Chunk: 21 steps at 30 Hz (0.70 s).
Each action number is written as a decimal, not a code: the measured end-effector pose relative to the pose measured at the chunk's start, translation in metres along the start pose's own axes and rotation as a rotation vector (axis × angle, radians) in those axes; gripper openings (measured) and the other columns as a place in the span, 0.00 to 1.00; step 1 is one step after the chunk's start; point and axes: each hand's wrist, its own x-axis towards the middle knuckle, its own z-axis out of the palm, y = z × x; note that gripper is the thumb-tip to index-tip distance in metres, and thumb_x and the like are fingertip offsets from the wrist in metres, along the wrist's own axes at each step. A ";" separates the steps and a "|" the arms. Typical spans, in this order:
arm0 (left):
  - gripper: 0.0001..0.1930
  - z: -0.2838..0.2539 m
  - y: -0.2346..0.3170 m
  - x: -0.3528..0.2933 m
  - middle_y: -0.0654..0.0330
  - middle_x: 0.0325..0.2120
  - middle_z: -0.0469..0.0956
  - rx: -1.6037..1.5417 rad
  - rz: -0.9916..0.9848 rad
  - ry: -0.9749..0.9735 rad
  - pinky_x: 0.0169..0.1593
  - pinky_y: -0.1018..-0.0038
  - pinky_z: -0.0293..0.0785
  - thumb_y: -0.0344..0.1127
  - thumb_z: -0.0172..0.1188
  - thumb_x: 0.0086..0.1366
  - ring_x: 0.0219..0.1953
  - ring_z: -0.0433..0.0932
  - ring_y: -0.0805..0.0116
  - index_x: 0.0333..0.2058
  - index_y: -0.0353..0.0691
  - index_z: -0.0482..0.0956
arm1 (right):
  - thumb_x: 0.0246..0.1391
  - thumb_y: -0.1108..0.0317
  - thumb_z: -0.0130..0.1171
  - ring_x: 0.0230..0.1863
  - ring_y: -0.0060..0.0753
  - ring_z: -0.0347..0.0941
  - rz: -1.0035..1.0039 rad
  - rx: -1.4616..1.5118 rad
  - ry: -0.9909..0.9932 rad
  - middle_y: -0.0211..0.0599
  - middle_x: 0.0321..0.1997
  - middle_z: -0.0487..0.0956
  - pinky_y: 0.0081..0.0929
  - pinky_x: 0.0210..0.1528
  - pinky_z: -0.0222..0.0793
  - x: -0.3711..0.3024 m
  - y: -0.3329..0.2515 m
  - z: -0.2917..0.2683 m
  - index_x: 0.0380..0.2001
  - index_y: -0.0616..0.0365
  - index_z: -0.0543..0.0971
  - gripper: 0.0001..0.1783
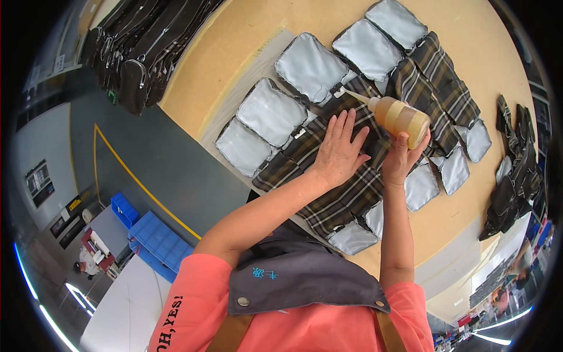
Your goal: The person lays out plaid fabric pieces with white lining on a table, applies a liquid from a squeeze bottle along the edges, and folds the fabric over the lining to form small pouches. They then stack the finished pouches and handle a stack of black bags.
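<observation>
Workroom: a dark grey-green floor [135,141] is crossed by a yellow line [143,179]; blue crates [155,237] are seen beside a white tabletop [123,305] at the lower left.
Work surface: a tan table [487,35] is covered in its middle by rows of overlapping plaid pieces [305,141] in black, brown and white.
Row ends: the plaid is bordered at both the upper and lower ends by silver panels [311,66] with rounded corners and dark edges.
Left hand [342,152]: it is laid palm down on the plaid, with the fingers stretched out and slightly parted; nothing is seen gripped by it.
Right hand [404,159]: a bottle [404,120] is held in it, with the fingers and thumb closed around the lower part.
Bottle: it is held tilted above the plaid, to the right of the left hand; amber contents and a paler band are shown.
Nozzle [355,95]: it is pointed toward the upper left, with its tip close to a small white tag [339,92]; whether contact is made cannot be told.
Table sides: dark zippered bags [158,47] are heaped at the upper left, and a dark plaid bundle [516,170] is placed at the right.
Clothing: a grey apron [299,287] is worn over a coral shirt [196,287].
</observation>
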 end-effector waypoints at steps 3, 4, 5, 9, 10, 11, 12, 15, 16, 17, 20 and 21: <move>0.35 0.002 0.000 0.000 0.34 0.65 0.53 -0.001 -0.003 0.002 0.69 0.47 0.50 0.50 0.66 0.59 0.66 0.53 0.37 0.60 0.39 0.68 | 0.61 0.52 0.61 0.63 0.42 0.66 -0.012 -0.058 -0.054 0.47 0.65 0.66 0.41 0.59 0.69 -0.005 0.003 -0.004 0.64 0.57 0.54 0.39; 0.35 0.002 0.000 0.000 0.34 0.65 0.53 0.000 -0.001 0.001 0.69 0.47 0.50 0.50 0.66 0.59 0.66 0.53 0.37 0.60 0.39 0.68 | 0.61 0.52 0.61 0.62 0.42 0.67 -0.026 -0.055 -0.057 0.46 0.65 0.66 0.40 0.59 0.69 -0.006 0.004 -0.004 0.64 0.57 0.54 0.39; 0.35 0.002 0.000 0.000 0.34 0.65 0.53 0.001 0.001 0.000 0.69 0.47 0.50 0.50 0.66 0.58 0.67 0.53 0.37 0.60 0.39 0.68 | 0.61 0.52 0.61 0.62 0.42 0.67 -0.040 -0.051 -0.060 0.46 0.64 0.66 0.40 0.58 0.70 -0.006 0.004 -0.003 0.64 0.57 0.54 0.39; 0.35 0.001 0.001 0.000 0.34 0.64 0.53 -0.010 -0.006 -0.006 0.68 0.46 0.50 0.49 0.66 0.58 0.67 0.53 0.37 0.60 0.39 0.68 | 0.61 0.51 0.60 0.61 0.41 0.68 -0.069 -0.031 -0.039 0.46 0.63 0.67 0.37 0.56 0.72 -0.006 0.003 0.002 0.65 0.57 0.53 0.39; 0.35 0.001 0.001 0.001 0.34 0.64 0.54 -0.016 -0.007 -0.006 0.68 0.46 0.50 0.49 0.67 0.58 0.66 0.53 0.36 0.60 0.38 0.68 | 0.61 0.52 0.60 0.60 0.41 0.69 -0.047 -0.029 -0.031 0.45 0.63 0.68 0.38 0.55 0.72 -0.007 0.005 0.001 0.64 0.57 0.54 0.38; 0.35 0.000 0.001 0.001 0.34 0.64 0.54 -0.022 -0.006 -0.007 0.68 0.46 0.50 0.48 0.67 0.58 0.66 0.53 0.36 0.60 0.38 0.68 | 0.62 0.52 0.59 0.60 0.41 0.69 -0.024 -0.027 -0.021 0.45 0.63 0.68 0.38 0.55 0.73 -0.009 0.009 -0.003 0.64 0.57 0.55 0.37; 0.35 0.000 0.001 0.001 0.34 0.64 0.54 -0.028 -0.005 -0.007 0.68 0.45 0.50 0.48 0.67 0.58 0.66 0.53 0.36 0.60 0.38 0.68 | 0.62 0.52 0.59 0.60 0.41 0.70 -0.002 -0.025 -0.011 0.44 0.62 0.69 0.38 0.55 0.73 -0.011 0.010 -0.005 0.64 0.58 0.56 0.36; 0.35 -0.001 0.002 0.003 0.34 0.64 0.54 -0.047 -0.029 -0.053 0.68 0.44 0.50 0.46 0.67 0.57 0.66 0.53 0.36 0.59 0.37 0.68 | 0.63 0.52 0.58 0.58 0.43 0.71 0.306 0.303 0.021 0.43 0.62 0.70 0.39 0.55 0.75 -0.011 -0.012 0.007 0.63 0.58 0.61 0.33; 0.35 -0.003 0.004 0.003 0.34 0.64 0.54 -0.052 -0.016 -0.046 0.68 0.44 0.50 0.46 0.67 0.57 0.66 0.53 0.36 0.60 0.36 0.67 | 0.62 0.52 0.58 0.61 0.47 0.69 0.510 0.572 0.032 0.43 0.63 0.69 0.41 0.57 0.76 -0.008 -0.019 0.004 0.61 0.58 0.66 0.31; 0.35 -0.005 0.007 0.003 0.34 0.64 0.54 -0.058 -0.003 -0.040 0.68 0.44 0.50 0.45 0.67 0.57 0.66 0.53 0.36 0.60 0.36 0.67 | 0.61 0.52 0.60 0.62 0.48 0.68 0.571 0.798 0.058 0.44 0.64 0.69 0.41 0.58 0.75 -0.002 -0.028 0.001 0.62 0.58 0.66 0.32; 0.35 -0.007 0.020 0.015 0.34 0.64 0.55 -0.093 0.070 -0.022 0.68 0.44 0.49 0.44 0.67 0.57 0.67 0.53 0.36 0.60 0.35 0.66 | 0.55 0.54 0.65 0.68 0.51 0.61 0.685 1.512 -0.050 0.47 0.67 0.66 0.42 0.61 0.75 0.024 -0.057 -0.017 0.62 0.58 0.68 0.35; 0.35 -0.009 0.025 0.022 0.34 0.64 0.55 -0.106 0.096 -0.016 0.68 0.44 0.49 0.44 0.67 0.57 0.67 0.53 0.36 0.60 0.34 0.65 | 0.54 0.56 0.67 0.69 0.52 0.60 0.599 1.582 -0.059 0.49 0.68 0.65 0.40 0.61 0.75 0.034 -0.065 -0.024 0.62 0.57 0.69 0.35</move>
